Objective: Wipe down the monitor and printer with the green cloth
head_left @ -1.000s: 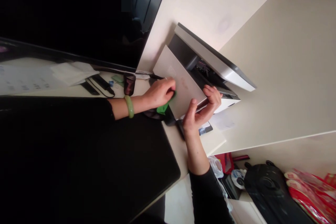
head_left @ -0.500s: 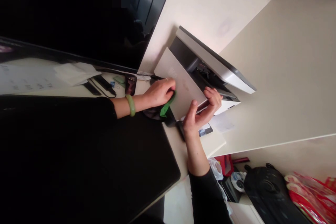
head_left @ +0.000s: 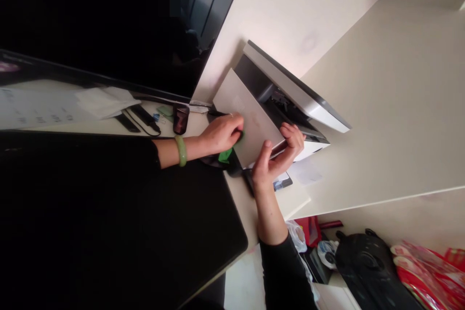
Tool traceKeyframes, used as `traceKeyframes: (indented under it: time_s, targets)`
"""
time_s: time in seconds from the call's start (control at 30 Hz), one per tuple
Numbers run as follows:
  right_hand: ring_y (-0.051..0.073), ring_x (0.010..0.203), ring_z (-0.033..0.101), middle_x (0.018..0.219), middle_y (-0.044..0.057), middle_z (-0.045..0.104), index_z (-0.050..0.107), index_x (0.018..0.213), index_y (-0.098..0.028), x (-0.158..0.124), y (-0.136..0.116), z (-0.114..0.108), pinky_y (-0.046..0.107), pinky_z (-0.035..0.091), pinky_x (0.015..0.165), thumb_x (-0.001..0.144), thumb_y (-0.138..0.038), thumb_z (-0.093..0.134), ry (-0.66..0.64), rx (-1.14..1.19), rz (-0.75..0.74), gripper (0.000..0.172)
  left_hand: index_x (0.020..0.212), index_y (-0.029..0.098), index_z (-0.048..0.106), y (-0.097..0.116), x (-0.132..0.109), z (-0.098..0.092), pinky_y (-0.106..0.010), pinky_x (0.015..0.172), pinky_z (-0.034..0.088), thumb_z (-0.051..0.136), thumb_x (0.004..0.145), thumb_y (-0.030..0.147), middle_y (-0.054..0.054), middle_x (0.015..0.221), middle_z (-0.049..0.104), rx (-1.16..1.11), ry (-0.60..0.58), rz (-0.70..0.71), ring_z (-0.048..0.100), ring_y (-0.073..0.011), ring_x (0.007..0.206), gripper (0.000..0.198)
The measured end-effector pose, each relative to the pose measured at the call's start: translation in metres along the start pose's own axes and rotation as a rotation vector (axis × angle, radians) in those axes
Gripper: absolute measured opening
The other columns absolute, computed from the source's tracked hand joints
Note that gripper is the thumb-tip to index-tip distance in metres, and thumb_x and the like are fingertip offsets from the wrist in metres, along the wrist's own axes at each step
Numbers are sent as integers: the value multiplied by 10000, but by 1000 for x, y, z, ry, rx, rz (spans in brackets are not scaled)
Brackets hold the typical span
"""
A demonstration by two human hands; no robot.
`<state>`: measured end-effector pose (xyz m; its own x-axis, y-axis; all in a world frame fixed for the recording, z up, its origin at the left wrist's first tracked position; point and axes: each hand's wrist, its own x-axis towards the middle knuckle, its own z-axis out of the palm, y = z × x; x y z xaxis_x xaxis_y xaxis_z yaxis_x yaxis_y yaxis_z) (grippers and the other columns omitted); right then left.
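Observation:
A printer (head_left: 296, 88) stands tilted in view with its upper part raised and its dark inside showing. Its pale flat panel (head_left: 250, 116) faces me. My left hand (head_left: 223, 133), with a green bangle at the wrist, is closed on a green cloth (head_left: 225, 156) and pressed against the panel's lower left. Most of the cloth is hidden under the fist. My right hand (head_left: 278, 157) grips the panel's right edge, thumb on the face and fingers curled round the side.
A large black monitor (head_left: 109, 24) stands at upper left. Below it lie crumpled tissue (head_left: 105, 101), a black cable (head_left: 145, 123) and a small dark glossy object (head_left: 180, 118). A black desk mat (head_left: 145, 232) covers the desk's near part. Bags and a black case (head_left: 370, 261) sit lower right.
My left fist has shifted slightly down on the panel, and less of the green cloth shows. My right hand keeps its hold on the panel's edge. The view has moved a little.

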<state>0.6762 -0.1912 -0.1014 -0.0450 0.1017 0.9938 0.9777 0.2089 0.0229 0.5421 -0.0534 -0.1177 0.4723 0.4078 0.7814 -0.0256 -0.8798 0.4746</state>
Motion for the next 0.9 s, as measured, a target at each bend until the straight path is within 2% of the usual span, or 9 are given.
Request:
traceKeyframes:
  time_s: [0.2, 0.33, 0.5, 0.63, 0.8, 0.9]
  targets:
    - [301, 1387, 627, 1317, 94, 670, 579, 1341, -248, 0, 0, 1, 737, 360, 1281, 1024, -359, 522, -3, -39, -4, 341, 829, 235, 516, 1, 0, 0, -330, 785, 477, 584, 823, -1, 2, 841, 633, 15, 23, -46, 604, -187, 801, 246]
    - [298, 1387, 626, 1311, 89, 674, 583, 1336, -248, 0, 0, 0, 732, 346, 1291, 1021, -352, 533, -8, -38, 3, 336, 846, 236, 527, 4, -1, 0, -328, 785, 475, 586, 841, 22, -5, 864, 647, -3, -13, -10, 616, -194, 825, 222]
    - [285, 1395, 617, 1317, 82, 675, 587, 1351, -249, -1, 1, 1, 709, 344, 1299, 1022, -349, 541, 5, -7, -6, 347, 829, 232, 529, 2, 0, 1, -332, 765, 460, 584, 830, 24, 1, 832, 635, 15, 33, -91, 595, -189, 778, 216]
    - [290, 1383, 627, 1310, 86, 681, 589, 1343, -245, -1, 0, 1, 720, 342, 1297, 1024, -350, 544, -1, -25, 0, 339, 843, 233, 538, 1, 0, 2, -328, 770, 466, 587, 838, 32, -5, 854, 650, -8, 15, -46, 616, -195, 812, 207]
    - [294, 1388, 624, 1310, 90, 682, 592, 1342, -247, 0, 0, 1, 727, 352, 1289, 1023, -353, 541, 11, -17, -11, 340, 835, 234, 530, 1, 1, 1, -328, 771, 466, 598, 827, 15, 4, 840, 639, 12, 38, -83, 600, -188, 785, 230]
    - [290, 1375, 629, 1301, 86, 687, 599, 1338, -247, 0, 0, 1, 726, 349, 1291, 1019, -347, 550, 11, -2, -7, 337, 850, 233, 544, 2, 1, 1, -326, 771, 470, 594, 839, 21, -3, 870, 654, 6, 14, -44, 606, -188, 802, 218]
